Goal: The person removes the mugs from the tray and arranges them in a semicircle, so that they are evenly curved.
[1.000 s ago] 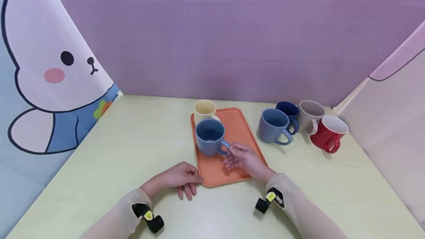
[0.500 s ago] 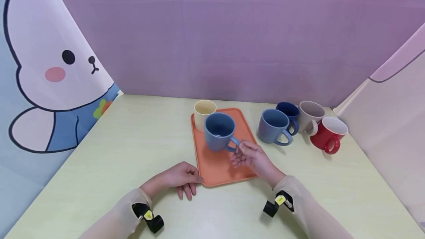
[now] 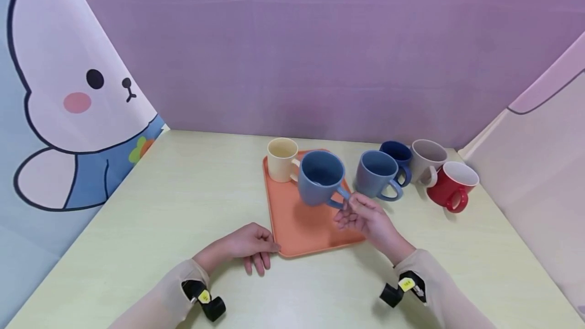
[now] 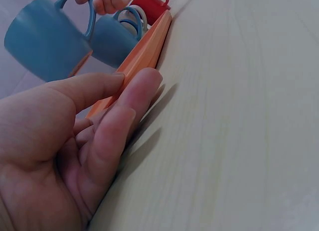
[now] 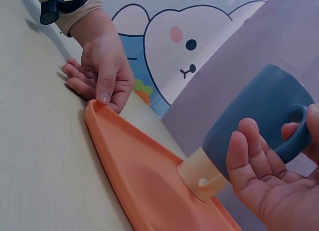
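Blue mug (image 3: 320, 179) lifted — right hand (image 3: 365, 217), orange tray (image 3: 301, 227)

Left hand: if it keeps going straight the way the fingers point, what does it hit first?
The orange tray. The left hand rests on the table with its fingertips already at the tray's near left corner rim, so there is no gap to cross. Beyond the rim lies bare tray floor.

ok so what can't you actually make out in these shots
- Cream mug: right wrist view, mostly hidden behind the lifted blue mug.
- Right hand: left wrist view, cut off by the top edge.
- Dark blue mug: head view, its base hidden by the lighter blue mug.
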`<state>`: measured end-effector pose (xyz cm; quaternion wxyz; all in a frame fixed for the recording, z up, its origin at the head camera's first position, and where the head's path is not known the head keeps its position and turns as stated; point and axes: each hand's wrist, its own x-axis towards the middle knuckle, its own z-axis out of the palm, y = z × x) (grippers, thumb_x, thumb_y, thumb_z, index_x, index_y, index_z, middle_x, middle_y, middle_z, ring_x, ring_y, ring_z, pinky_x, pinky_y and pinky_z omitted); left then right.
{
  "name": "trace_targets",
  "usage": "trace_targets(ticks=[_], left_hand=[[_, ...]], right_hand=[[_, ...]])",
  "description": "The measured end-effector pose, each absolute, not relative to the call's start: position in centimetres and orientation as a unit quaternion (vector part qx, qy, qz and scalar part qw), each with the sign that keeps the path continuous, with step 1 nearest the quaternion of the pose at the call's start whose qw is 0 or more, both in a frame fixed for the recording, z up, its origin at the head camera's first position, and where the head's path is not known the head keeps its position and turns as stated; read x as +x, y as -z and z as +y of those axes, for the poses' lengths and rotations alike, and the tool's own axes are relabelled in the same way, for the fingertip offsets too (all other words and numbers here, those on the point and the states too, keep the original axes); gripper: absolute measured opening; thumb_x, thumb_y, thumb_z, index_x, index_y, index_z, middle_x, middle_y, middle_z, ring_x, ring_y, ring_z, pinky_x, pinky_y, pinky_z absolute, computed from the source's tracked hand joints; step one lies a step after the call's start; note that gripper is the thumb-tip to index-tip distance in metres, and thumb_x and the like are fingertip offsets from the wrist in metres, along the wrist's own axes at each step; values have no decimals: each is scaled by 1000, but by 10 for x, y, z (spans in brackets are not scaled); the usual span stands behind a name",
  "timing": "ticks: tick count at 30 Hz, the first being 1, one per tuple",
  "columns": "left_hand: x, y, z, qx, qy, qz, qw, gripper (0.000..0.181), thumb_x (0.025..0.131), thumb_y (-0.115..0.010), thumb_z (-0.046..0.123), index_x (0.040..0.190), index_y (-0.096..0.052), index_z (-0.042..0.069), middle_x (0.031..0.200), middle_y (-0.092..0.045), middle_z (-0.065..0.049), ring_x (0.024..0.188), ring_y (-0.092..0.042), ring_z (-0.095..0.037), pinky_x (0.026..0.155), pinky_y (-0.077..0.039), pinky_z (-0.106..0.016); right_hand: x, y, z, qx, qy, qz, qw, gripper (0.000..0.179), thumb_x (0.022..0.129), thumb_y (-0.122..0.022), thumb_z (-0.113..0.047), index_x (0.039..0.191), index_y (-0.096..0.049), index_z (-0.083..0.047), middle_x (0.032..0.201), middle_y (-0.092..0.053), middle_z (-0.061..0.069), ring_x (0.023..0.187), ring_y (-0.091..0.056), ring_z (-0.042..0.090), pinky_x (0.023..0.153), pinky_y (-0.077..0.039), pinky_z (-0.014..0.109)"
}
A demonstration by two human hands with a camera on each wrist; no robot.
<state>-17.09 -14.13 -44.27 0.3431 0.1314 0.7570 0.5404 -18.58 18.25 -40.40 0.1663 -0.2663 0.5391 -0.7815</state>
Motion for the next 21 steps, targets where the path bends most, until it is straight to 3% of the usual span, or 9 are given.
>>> trace_targets(ticks=[21], left_hand=[[-172,445,-141,130,-539,757,345,30,97,-65,25,78,-59,2,68,-70,-12,54,-69,-18,38,-51,-24]], right_hand=[[-166,379,240,-319,800,497,104,38,109,-23,-4,107,-61,-2,105,-73,13,93,-71,21,86,-58,33]])
